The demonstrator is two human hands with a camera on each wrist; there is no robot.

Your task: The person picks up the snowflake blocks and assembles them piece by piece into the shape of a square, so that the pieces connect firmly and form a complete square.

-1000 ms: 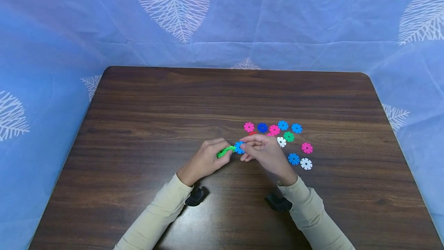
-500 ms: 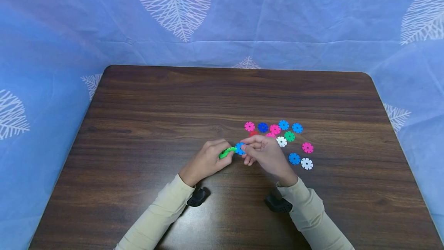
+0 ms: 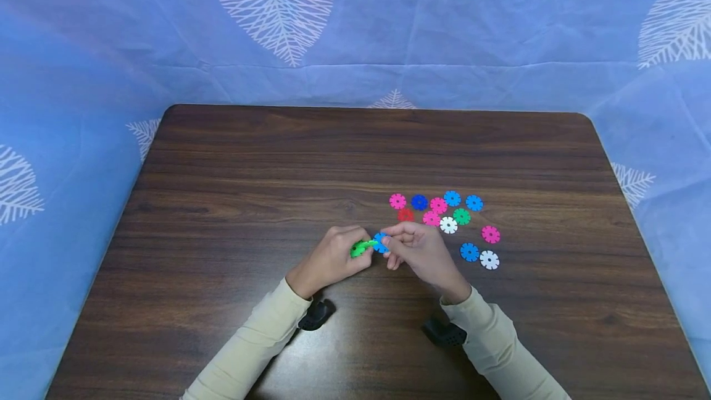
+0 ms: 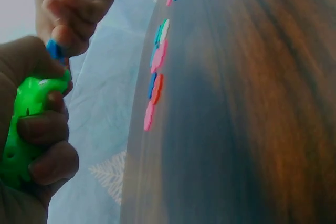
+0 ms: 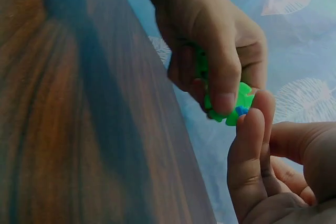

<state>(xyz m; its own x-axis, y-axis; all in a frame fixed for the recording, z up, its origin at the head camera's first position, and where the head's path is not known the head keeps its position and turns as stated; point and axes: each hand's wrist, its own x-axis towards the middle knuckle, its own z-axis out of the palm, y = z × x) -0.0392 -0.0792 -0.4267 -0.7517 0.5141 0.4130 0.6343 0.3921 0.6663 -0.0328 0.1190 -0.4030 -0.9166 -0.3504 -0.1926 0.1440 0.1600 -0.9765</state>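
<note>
My left hand grips bright green notched plastic discs, several of which seem joined together. In the left wrist view these green discs fill the curl of the fingers. Between thumb and fingertips, my right hand pinches a blue notched disc. The blue disc meets the edge of the green ones, over the table. From the right wrist, only a sliver of the blue disc shows against a green disc; fingertips cover the rest. How deep the slots engage is hidden.
Loose notched discs lie flat on the dark wooden table, beyond and right of the right hand. Among them are a red disc, a green disc, a white disc and several pink and blue ones. Blue leaf-patterned cloth surrounds the table.
My right hand has come slightly down toward me, uncovering more of the red and pink discs behind it. The blue disc stays against the green ones, and the green discs have tilted a little.
</note>
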